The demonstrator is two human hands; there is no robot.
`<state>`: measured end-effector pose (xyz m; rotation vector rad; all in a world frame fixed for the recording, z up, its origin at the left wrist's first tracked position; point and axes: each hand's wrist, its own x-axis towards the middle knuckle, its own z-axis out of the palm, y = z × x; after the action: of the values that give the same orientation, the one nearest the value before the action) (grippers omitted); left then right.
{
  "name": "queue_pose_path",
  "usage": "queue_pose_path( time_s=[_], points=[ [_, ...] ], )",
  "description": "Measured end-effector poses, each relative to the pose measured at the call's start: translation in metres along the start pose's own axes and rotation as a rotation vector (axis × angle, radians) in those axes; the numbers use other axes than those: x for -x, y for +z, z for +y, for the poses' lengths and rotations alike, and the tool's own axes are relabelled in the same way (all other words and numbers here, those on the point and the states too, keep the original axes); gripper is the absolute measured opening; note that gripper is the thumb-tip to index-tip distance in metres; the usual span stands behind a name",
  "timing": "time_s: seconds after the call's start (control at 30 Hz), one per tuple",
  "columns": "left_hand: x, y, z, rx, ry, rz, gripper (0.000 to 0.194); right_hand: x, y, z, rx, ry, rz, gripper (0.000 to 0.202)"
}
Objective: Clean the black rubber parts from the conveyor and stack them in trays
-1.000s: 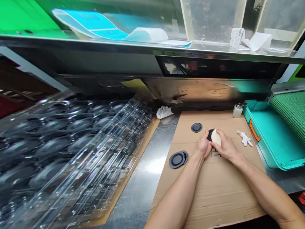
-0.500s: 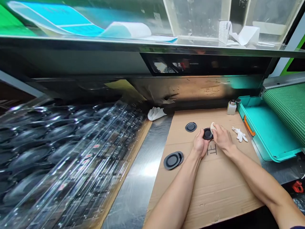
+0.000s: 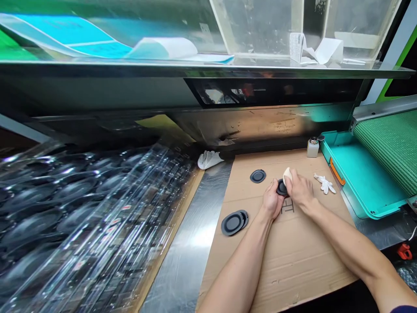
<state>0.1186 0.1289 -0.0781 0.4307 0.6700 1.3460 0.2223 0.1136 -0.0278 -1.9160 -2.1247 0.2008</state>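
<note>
My left hand (image 3: 273, 201) is closed on the edge of a black oval disc (image 3: 281, 187), which it holds up over the cardboard sheet (image 3: 276, 261). Pinched in my right hand (image 3: 301, 189) is a cream-coloured wiping cloth (image 3: 287, 175), pressed against the disc's right side. The fingers hide part of both. Farther back on the cardboard lies a single dark disc (image 3: 257, 176). To the left, two overlapping dark discs (image 3: 233, 223) lie flat.
At left are stacked clear plastic trays (image 3: 107, 234) of dark round parts. A crumpled white cloth (image 3: 210, 159) lies behind. Right of my hands are a white glove (image 3: 325, 184), a small bottle (image 3: 312, 148), a teal bin (image 3: 368, 208) and a green conveyor belt (image 3: 391, 139).
The cloth in my right hand has shifted across the disc's upper right edge, covering more of it. The whole view has moved slightly; the discs on the cardboard lie as before.
</note>
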Motion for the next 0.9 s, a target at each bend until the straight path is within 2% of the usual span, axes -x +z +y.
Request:
queue_pose_path(
  time_s=[0.07, 0.13, 0.2, 0.33, 0.4, 0.53, 0.67, 0.8, 0.9],
  points=[
    [0.000, 0.000, 0.000, 0.006, -0.014, -0.018, 0.027, -0.001, -0.002, 0.004, -0.005, -0.025, -0.009, 0.040],
    [0.000, 0.000, 0.000, -0.001, -0.011, -0.032, 0.027, -0.003, -0.003, 0.009, -0.014, 0.021, -0.002, 0.040],
    [0.000, 0.001, 0.000, -0.011, 0.007, -0.020, 0.025, -0.004, -0.004, 0.014, -0.040, 0.062, 0.001, 0.040],
    [0.000, 0.002, 0.003, 0.019, -0.011, 0.018, 0.030, -0.002, -0.003, 0.019, -0.066, 0.045, -0.027, 0.041],
    [-0.001, 0.002, 0.005, 0.039, -0.032, 0.026, 0.036, -0.001, -0.001, 0.020, -0.067, 0.090, -0.013, 0.042],
    [-0.002, 0.001, 0.007, 0.090, -0.122, 0.028, 0.037, 0.000, 0.002, 0.016, -0.086, 0.012, -0.038, 0.044],
    [0.000, 0.002, 0.006, 0.099, -0.112, 0.006, 0.036, 0.004, 0.005, 0.007, -0.104, 0.055, -0.019, 0.045],
    [0.001, 0.002, 0.009, 0.134, -0.192, -0.057, 0.036, 0.011, 0.010, 0.002, -0.102, -0.048, -0.042, 0.046],
    [0.001, 0.001, 0.016, 0.142, -0.138, -0.007, 0.033, 0.007, 0.007, 0.012, -0.076, 0.002, 0.002, 0.044]
  ],
)
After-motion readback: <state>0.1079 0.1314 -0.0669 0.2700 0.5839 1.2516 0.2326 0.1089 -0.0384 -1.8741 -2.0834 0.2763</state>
